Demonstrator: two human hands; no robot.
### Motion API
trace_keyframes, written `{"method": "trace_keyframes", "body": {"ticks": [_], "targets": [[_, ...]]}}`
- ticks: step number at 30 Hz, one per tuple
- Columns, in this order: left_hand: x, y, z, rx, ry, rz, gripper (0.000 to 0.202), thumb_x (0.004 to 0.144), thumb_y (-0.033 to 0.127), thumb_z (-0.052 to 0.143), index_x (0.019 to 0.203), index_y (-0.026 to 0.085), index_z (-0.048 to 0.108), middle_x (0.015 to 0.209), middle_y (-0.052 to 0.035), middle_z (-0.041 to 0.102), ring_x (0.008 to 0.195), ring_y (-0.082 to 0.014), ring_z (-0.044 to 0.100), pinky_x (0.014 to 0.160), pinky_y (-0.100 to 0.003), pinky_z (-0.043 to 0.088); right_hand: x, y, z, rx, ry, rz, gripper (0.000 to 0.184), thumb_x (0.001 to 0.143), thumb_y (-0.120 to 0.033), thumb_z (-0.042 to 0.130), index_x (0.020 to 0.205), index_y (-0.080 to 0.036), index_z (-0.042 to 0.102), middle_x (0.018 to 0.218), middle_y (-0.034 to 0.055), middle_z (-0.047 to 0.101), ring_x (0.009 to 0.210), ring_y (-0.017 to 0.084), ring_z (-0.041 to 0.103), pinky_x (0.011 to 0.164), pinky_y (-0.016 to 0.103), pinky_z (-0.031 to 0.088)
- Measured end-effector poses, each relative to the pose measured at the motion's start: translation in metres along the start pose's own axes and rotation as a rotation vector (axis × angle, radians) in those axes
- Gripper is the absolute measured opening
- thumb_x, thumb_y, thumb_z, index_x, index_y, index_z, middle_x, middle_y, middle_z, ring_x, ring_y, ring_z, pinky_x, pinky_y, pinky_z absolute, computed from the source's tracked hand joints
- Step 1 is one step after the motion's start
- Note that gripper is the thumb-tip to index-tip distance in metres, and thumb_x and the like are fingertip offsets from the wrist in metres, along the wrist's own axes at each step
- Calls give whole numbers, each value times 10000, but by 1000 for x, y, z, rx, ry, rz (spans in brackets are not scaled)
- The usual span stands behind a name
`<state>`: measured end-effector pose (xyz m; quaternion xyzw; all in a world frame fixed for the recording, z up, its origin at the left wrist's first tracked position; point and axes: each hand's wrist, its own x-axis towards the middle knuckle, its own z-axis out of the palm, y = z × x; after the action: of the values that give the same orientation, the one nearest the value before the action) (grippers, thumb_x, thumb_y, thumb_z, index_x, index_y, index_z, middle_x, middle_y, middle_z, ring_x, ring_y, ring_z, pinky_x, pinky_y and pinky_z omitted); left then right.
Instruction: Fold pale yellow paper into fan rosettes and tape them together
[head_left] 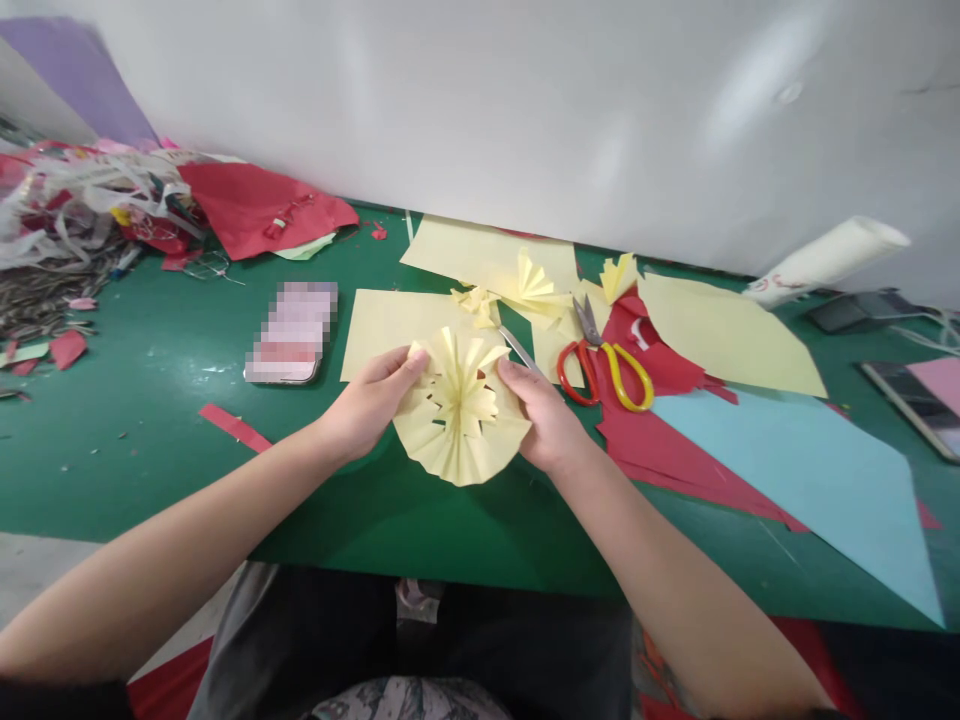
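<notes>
A pleated, fan-like yellow paper flower (459,415) with cut slits is held above the green table (150,420). My left hand (369,405) grips its left edge, thumb on top. My right hand (544,420) pinches its right edge. Both hands are closed on the paper. Scissors with red and yellow handles (604,365) lie just right of my right hand. More folded yellow pieces (536,285) sit on flat yellow sheets (382,320) behind the flower.
A phone (291,332) lies left of the yellow sheets. Red paper (259,205) and a heap of scraps (67,230) fill the far left. Light blue (810,470) and red sheets (660,440) cover the right. A white roll (825,258) and another device (911,400) lie at the far right.
</notes>
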<state>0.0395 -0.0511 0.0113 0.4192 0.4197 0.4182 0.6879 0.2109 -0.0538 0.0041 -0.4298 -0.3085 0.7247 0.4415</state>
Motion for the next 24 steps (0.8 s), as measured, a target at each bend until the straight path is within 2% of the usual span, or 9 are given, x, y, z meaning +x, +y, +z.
{"method": "trace_keyframes", "body": {"ticks": [4,8,11,16,19,21,24], "targets": [[1,3,-1,-69,78,8,197,838,286,461,692,158,492,610,36,496,518,-49,502,499,-153,416,-1,-2,0,21,-12,-23,117,664,-291,658,733,-220,596,756,-7,661,737,159,634,707,313,505],[2,3,-2,-96,126,34,176,838,242,461,682,161,477,588,49,475,490,-34,484,465,-130,391,-3,-5,0,49,-74,7,158,731,-305,592,866,-224,604,860,19,665,888,184,618,797,337,487],[2,4,-2,-128,110,29,163,838,207,455,684,156,472,610,43,503,513,-35,503,490,-132,410,-4,-5,2,64,-110,17,216,758,-344,553,929,-219,596,925,39,658,996,202,580,854,358,465],[0,5,-2,-132,55,-54,31,805,178,497,783,156,497,653,34,532,552,-49,534,537,-158,442,-4,-3,3,42,-86,-29,236,695,-404,625,848,-225,602,896,35,660,983,204,581,820,351,482],[0,3,-2,-62,62,-121,149,787,212,528,924,185,475,778,8,563,605,-74,561,535,-188,444,-3,-1,2,4,-90,-80,201,670,-393,655,778,-232,603,858,22,657,907,195,606,773,353,495],[0,1,-3,30,102,-56,212,784,207,522,983,207,448,875,-4,559,653,-75,562,539,-184,430,-3,-1,2,-19,-92,-119,180,663,-379,665,764,-245,599,856,9,654,866,183,614,759,353,494],[1,-1,-5,326,157,256,180,781,174,501,957,207,479,999,-23,536,777,-82,544,618,-194,438,-4,-3,4,-56,-69,-167,176,650,-351,674,780,-262,595,860,-3,654,840,174,613,748,345,492]]}}
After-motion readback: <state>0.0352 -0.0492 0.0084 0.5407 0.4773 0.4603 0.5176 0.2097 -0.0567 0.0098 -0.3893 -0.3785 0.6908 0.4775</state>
